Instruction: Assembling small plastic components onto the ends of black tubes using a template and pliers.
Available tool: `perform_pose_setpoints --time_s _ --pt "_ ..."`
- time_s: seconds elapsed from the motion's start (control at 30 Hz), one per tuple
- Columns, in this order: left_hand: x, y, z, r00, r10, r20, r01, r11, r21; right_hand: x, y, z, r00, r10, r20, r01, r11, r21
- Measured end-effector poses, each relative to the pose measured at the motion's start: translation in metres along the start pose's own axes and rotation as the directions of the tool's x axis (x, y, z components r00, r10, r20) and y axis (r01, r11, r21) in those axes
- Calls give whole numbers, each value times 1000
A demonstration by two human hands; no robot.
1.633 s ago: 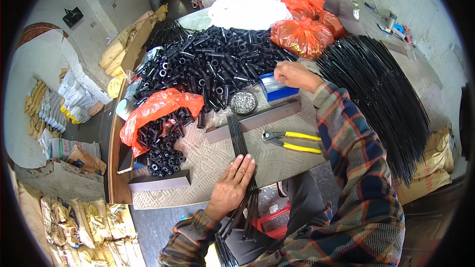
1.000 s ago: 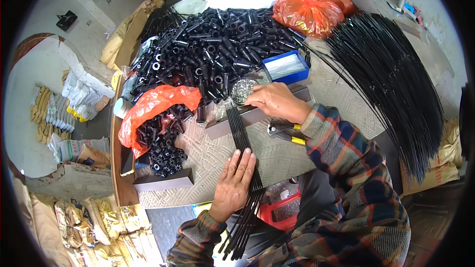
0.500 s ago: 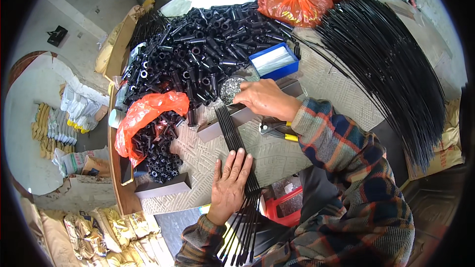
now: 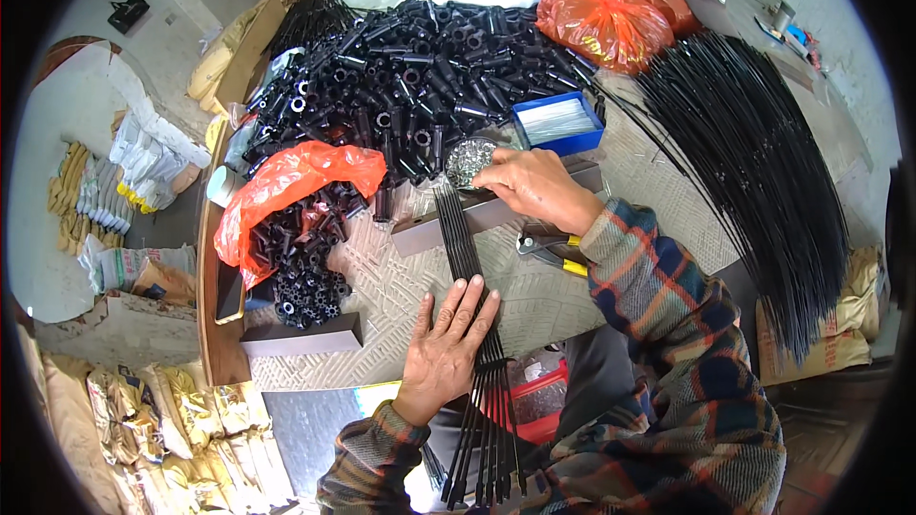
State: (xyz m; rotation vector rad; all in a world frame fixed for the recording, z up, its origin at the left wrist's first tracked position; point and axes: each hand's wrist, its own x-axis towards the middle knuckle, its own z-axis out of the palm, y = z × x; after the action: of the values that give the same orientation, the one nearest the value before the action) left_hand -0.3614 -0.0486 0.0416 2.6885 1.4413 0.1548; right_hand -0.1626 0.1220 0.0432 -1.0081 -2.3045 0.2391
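Observation:
A row of thin black rods [image 4: 459,234] lies side by side, its far ends across a grey metal bar [image 4: 417,236]. My left hand [image 4: 444,348] is open, its fingers stretched over the rods near the table's front edge, where their near ends fan out past it. My right hand [image 4: 539,186] is closed, fingertips at a round dish [image 4: 468,161] of small shiny metal pieces; whatever they pinch is hidden. Pliers with yellow-and-black handles [image 4: 551,254] lie just below my right hand. A blue box [image 4: 572,143] of thin pale sticks stands beyond it.
Black tubular parts [image 4: 420,76] are heaped across the far table. A red plastic bag [image 4: 305,186] with small black parts sits at left, near another metal bar [image 4: 305,336]. Long black rods [image 4: 754,172] fill the right side. Tied red bags [image 4: 606,24] stand at the back.
The view has shifted, so the table things sit a little further right in it. My right hand remains at the dish, and my left still lies over the rods.

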Motion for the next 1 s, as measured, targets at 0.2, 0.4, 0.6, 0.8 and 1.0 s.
perform_pose_setpoints --time_s 0.2,0.4,0.6,0.8,1.0 --pt "8 7 0 999 32 -19 -33 999 -21 -6 5 -14 1000 24 7 -24 999 -46" --pt "7 7 -2 1000 23 -3 -23 999 30 -5 8 -5 998 -38 -40 36 997 -65" --pt "8 0 6 991 136 13 -134 953 273 -4 11 -4 998 -59 -2 58 993 -105" --pt "12 11 -6 1000 0 26 1 999 -37 -5 13 -4 999 -50 -12 48 994 -103" --pt "14 10 -2 1000 2 31 -1 1000 -16 -7 16 -6 997 -61 -38 59 997 -52"
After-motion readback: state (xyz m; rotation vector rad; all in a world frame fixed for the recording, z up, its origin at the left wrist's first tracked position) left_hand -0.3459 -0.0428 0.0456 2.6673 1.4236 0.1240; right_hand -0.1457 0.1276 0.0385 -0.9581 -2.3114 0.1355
